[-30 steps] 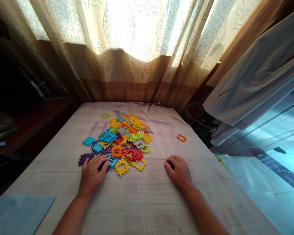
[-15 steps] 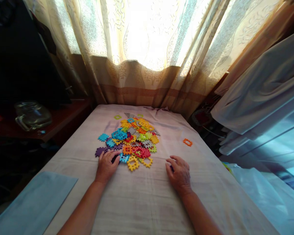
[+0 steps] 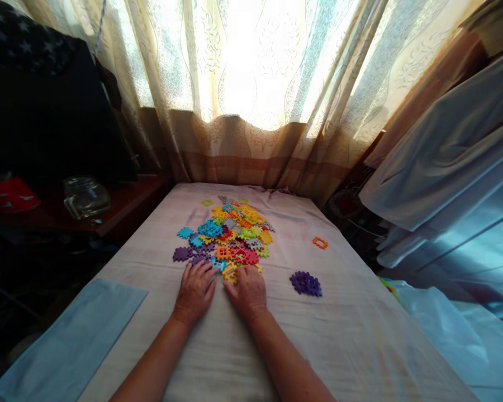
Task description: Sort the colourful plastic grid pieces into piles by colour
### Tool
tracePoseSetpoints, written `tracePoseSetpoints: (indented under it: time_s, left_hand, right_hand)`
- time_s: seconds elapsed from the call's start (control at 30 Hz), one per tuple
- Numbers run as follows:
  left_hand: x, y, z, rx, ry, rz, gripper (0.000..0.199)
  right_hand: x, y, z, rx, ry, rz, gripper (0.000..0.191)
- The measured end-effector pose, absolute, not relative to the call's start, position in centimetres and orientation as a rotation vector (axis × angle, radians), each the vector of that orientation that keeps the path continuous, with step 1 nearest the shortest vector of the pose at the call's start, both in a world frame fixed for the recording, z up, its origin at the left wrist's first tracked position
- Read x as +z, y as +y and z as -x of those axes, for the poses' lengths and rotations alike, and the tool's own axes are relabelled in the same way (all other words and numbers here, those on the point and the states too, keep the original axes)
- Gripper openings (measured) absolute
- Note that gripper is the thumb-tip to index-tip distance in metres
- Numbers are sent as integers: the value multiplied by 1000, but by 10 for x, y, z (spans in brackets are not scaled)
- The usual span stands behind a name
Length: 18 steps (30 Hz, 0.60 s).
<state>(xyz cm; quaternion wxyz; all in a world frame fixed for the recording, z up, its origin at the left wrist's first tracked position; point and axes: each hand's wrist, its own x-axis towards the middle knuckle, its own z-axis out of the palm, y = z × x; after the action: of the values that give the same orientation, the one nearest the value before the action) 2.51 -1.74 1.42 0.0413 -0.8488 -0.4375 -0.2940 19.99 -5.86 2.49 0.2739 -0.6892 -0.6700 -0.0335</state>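
A heap of colourful plastic interlocking tiles (image 3: 245, 231) with toothed edges lies on the cloth-covered table. My left hand (image 3: 194, 291) rests at the heap's near left side, fingers spread over purple tiles (image 3: 182, 254) and touching a light blue window tile (image 3: 218, 263). Close beside it, my right hand (image 3: 249, 291) has its fingers curled at the near edge, with thumb and fingertips at a yellow interlocking tile (image 3: 230, 272); its fingertips are partly hidden. To the right, apart from the heap, sits a small cluster of purple tiles (image 3: 305, 283). Farther back lies one orange frame tile (image 3: 319, 243).
A light blue cloth or sheet (image 3: 84, 335) lies at the table's left edge. On a dark shelf at left stand a glass jug (image 3: 88, 198) and a red container (image 3: 12, 194). Curtains (image 3: 243, 145) hang behind the table, and a plastic bag (image 3: 436, 312) is at right.
My right hand has moved left to the heap, leaving purple tiles on the cloth at right. My left hand's fingers have spread out. The view has shifted slightly.
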Motion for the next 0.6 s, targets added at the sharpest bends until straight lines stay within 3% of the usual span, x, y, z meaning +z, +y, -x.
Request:
tracePoseSetpoints:
  time_s: [0.43,0.6]
  left_hand:
    - [4,-12,-22,-905,-1276,2581,32]
    - [2,-10,-21,-899,-1297,2589,33]
  right_hand:
    - [21,-62,-201,-10,-1679,1814,24]
    - [37,-63,-265,-133,-1531,1749,27]
